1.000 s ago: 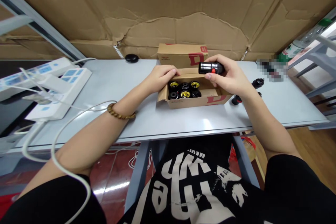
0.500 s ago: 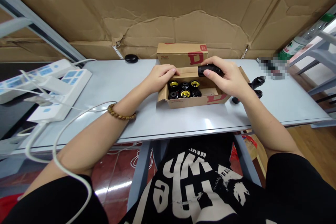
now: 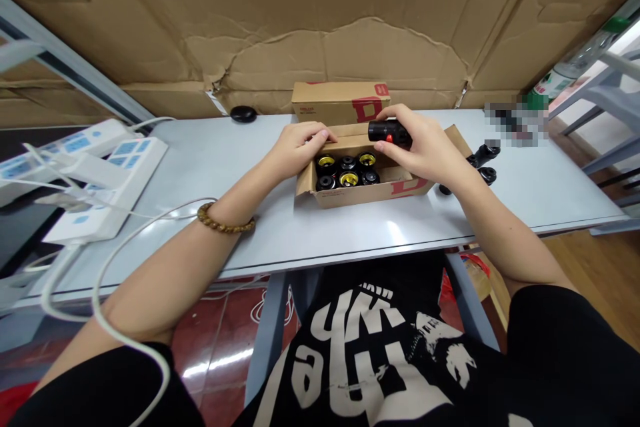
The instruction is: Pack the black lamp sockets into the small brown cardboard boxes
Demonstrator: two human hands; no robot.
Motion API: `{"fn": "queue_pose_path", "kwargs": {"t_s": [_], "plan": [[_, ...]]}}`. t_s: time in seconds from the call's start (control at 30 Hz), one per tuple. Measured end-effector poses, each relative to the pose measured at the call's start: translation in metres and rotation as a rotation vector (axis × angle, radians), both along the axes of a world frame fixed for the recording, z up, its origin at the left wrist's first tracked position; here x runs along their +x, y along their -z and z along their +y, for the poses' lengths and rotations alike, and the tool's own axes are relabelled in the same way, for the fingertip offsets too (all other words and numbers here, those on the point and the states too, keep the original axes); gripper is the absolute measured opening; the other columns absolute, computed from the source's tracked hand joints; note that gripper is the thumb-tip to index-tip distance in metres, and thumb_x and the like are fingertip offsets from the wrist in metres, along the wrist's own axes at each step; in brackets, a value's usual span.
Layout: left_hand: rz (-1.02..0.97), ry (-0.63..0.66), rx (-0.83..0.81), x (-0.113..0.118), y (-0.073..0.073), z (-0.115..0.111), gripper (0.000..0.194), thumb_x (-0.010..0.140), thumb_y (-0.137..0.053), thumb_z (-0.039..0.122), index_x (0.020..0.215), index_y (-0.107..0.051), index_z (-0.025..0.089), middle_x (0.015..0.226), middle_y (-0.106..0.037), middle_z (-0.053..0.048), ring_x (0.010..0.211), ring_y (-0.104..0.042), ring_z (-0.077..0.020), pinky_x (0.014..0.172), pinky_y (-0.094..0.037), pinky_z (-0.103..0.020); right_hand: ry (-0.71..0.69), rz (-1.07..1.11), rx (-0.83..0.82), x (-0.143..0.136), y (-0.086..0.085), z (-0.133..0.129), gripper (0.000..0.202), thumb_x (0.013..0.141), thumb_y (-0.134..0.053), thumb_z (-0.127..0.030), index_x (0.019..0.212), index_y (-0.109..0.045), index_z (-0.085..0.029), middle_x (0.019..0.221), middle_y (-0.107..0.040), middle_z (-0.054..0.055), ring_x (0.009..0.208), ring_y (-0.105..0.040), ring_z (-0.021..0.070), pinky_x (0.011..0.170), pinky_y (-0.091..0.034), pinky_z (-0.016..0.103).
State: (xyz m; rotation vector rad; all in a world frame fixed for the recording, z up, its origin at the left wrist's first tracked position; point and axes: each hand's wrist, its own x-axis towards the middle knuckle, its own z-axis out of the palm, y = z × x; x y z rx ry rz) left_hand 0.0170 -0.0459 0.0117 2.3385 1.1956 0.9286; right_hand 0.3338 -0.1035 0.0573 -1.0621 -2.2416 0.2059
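While gripping a black cylinder [image 3: 384, 129] with a red button [image 3: 389, 138] in the right hand [image 3: 425, 148], with the thumb on the near side and the fingers wrapped behind, hold it nearly level just above the right part of the open carton [image 3: 360, 197], with the free round end pointing left. Rest the left hand [image 3: 296, 149] at the rear left of the open carton, with the fingers bent together and touching the raised rear edge; cannot tell from this angle a pinch from a mere touch. Inside the open carton, towards the left end, see six black canisters [image 3: 349, 164] standing close together in two rows of three, with yellow showing in three of the tops. Directly behind the open carton, see a closed carton [image 3: 325, 95] with a large red letter. To the right of the open carton, find two black pieces [image 3: 486, 155] lying on the pale table [image 3: 270, 233], partly hidden by the right hand. Behind and left of the open carton, notice a rounded black object [image 3: 243, 113]; far to its left, white power strips [image 3: 113, 197] and a thick white cable [image 3: 103, 287]; far to its right and behind, a green-capped bottle [image 3: 560, 80] beside a pixelated patch [image 3: 515, 121]
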Motion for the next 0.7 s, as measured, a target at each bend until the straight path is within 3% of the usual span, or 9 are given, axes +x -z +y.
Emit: {"fn": "queue_pose_path", "kwargs": {"t_s": [0.27, 0.47, 0.7], "plan": [[-0.034, -0.032, 0.009, 0.0018, -0.0015, -0.0026, 0.045, 0.110, -0.053, 0.052, 0.103, -0.089, 0.026, 0.121, -0.092, -0.008, 0.117, -0.082, -0.0311, 0.112, -0.062, -0.045, 0.011, 0.040, -0.051, 0.0004, -0.0090, -0.0035, 0.035, 0.110, -0.060, -0.051, 0.125, -0.077, -0.024, 0.122, -0.087, 0.012, 0.108, -0.077, 0.0354, 0.098, -0.058, 0.050], [-0.070, -0.044, 0.047, 0.0034, -0.0006, -0.0044, 0.041, 0.110, -0.054, 0.050, 0.101, -0.086, 0.026, 0.121, -0.092, -0.008, 0.118, -0.083, -0.0309, 0.112, -0.063, -0.047, -0.007, 0.002, -0.093, 0.0019, -0.0080, -0.0026, 0.041, 0.106, -0.069, -0.055, 0.135, -0.071, -0.026, 0.121, -0.086, 0.012, 0.108, -0.077, 0.0360, 0.099, -0.060, 0.052], [-0.080, -0.044, 0.063, 0.0033, 0.0000, -0.0037, 0.040, 0.109, -0.054, 0.048, 0.100, -0.086, 0.025, 0.118, -0.091, -0.009, 0.118, -0.083, -0.0309, 0.116, -0.062, -0.048, -0.027, -0.022, -0.056, 0.0052, -0.0092, -0.0008, 0.037, 0.103, -0.069, -0.042, 0.135, -0.073, -0.024, 0.124, -0.086, 0.012, 0.109, -0.078, 0.0354, 0.102, -0.060, 0.052]]}}
